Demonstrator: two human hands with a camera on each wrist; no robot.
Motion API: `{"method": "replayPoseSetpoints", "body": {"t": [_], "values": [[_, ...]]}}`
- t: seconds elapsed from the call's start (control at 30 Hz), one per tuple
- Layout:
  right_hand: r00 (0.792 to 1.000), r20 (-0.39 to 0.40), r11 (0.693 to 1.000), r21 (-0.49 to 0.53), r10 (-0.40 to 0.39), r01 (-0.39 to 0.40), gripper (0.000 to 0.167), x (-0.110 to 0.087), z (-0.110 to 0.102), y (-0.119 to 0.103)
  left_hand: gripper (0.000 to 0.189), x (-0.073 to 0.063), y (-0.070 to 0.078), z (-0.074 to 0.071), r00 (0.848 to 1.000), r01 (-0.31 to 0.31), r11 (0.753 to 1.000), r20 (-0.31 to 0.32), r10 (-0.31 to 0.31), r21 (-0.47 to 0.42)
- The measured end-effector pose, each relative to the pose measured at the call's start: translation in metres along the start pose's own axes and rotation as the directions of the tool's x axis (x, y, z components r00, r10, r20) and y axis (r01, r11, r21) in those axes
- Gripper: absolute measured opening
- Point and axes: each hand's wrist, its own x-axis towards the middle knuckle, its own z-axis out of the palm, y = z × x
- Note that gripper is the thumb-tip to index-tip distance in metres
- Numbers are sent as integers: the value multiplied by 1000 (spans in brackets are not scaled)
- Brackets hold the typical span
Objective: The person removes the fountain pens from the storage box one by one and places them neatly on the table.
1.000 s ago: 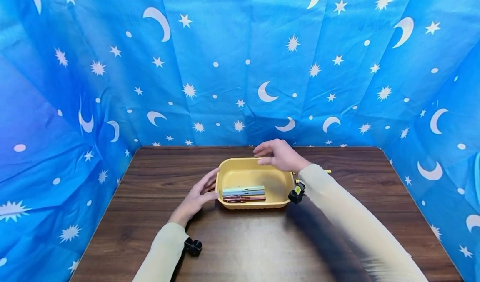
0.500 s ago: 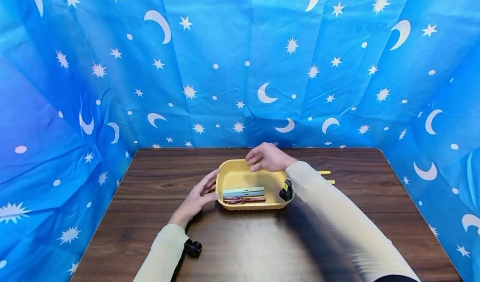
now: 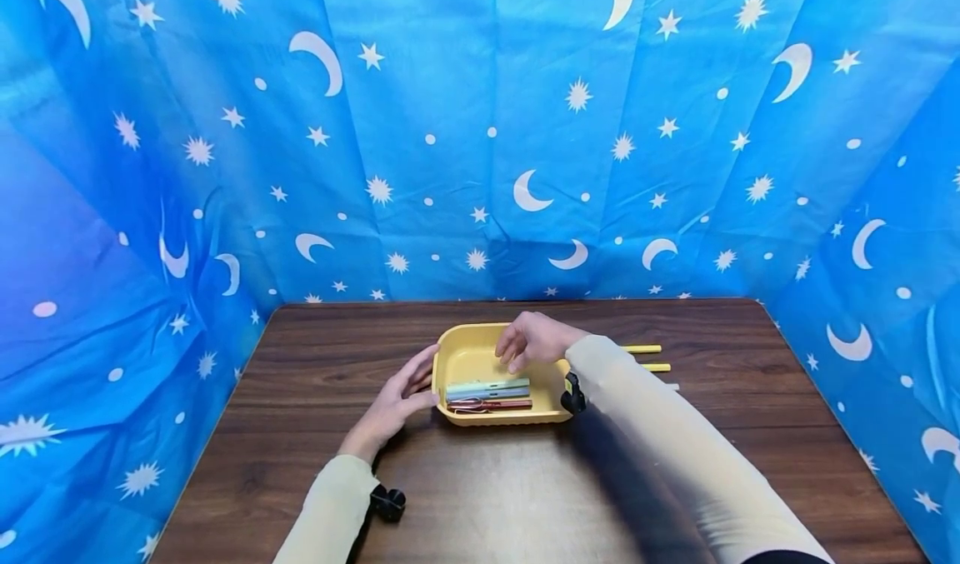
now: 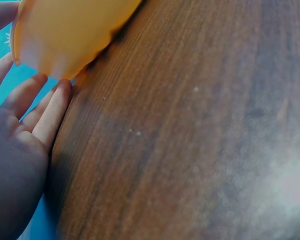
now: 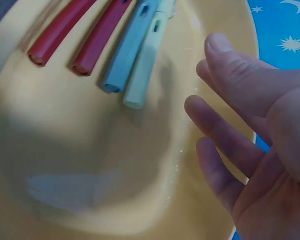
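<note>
We've got free floor toward the right end of the yellow tray (image 3: 468,357), but pens (image 3: 495,395) clog the near left.

Head view was bright, evenly lit; pale sheen sat on the desk (image 3: 517,481), dark shadow below the right sleeve (image 3: 682,443); left wrist view was dimmer, soft, glare lower right; tray (image 5: 90,145) caught a pale reflection.

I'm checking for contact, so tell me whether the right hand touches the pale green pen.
Apart: the right wrist view shows bare yellow tray between the right hand and the pale green pen.
</note>
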Motion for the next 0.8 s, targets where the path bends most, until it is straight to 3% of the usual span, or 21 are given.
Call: {"method": "replayPoseSetpoints", "body": {"t": [0.37,0.6,0.8], "values": [[997,42,996,-63,69,-66,15,5,-2,11,76,9,-1,6,1000,-7,1000,-27,7,5],[994,70,995,-51,87,-83,17,4,5,8,77,9,-1,6,1000,5,1000,-29,-5,-3],[992,68,989,-107,108,-101,23,6,7,3,76,9,-3,5,1000,-12,1000,-23,12,1]]}}
